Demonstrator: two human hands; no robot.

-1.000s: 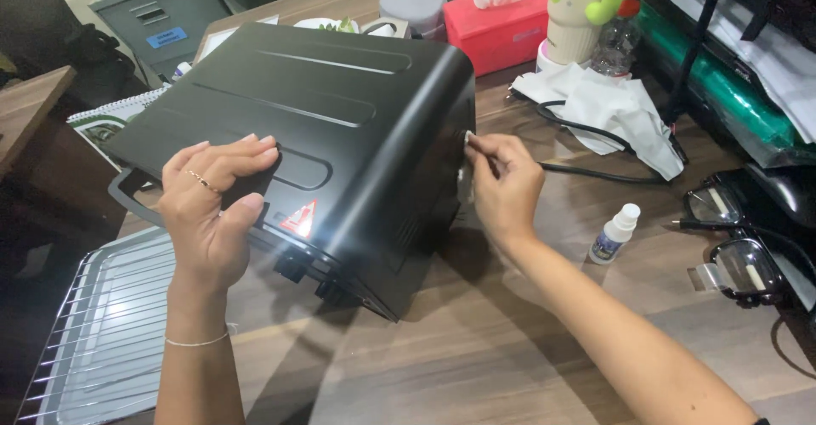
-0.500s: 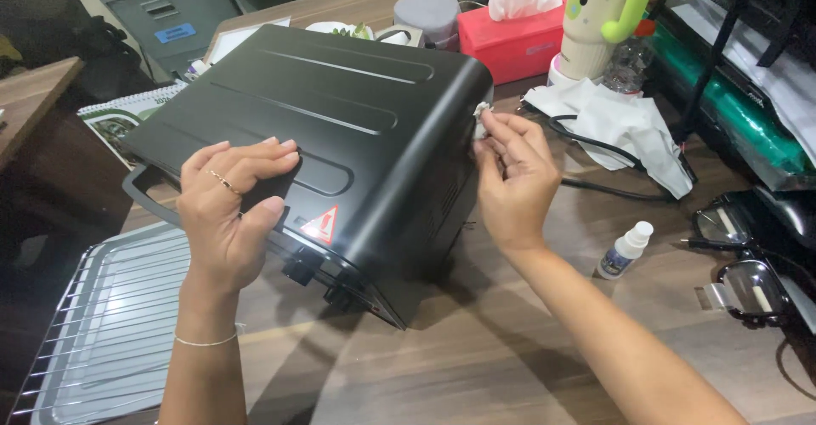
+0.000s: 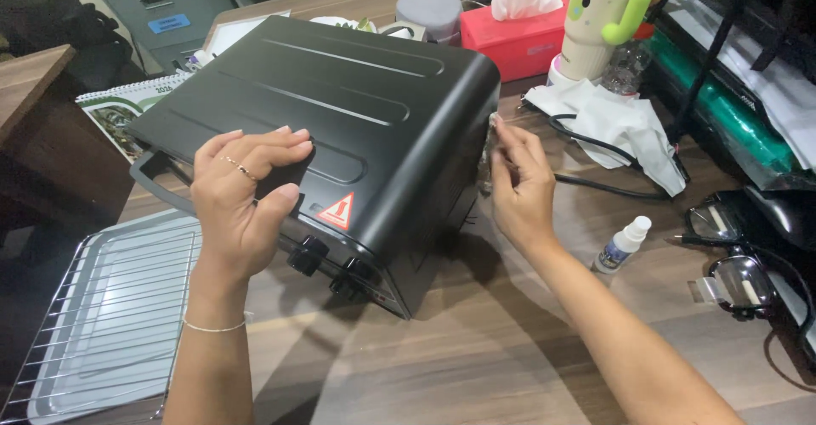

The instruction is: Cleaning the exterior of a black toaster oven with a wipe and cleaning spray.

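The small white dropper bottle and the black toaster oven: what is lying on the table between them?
In the head view, the right hand and its forearm lie between the dropper bottle and the black toaster oven; otherwise bare wooden table.

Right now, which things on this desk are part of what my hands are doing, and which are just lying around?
In use:
oven, steadied by left hand
small white wad at right hand, against the oven's side

Lying about:
tray
dropper bottle
tissue box
white cloth
glasses
tumbler
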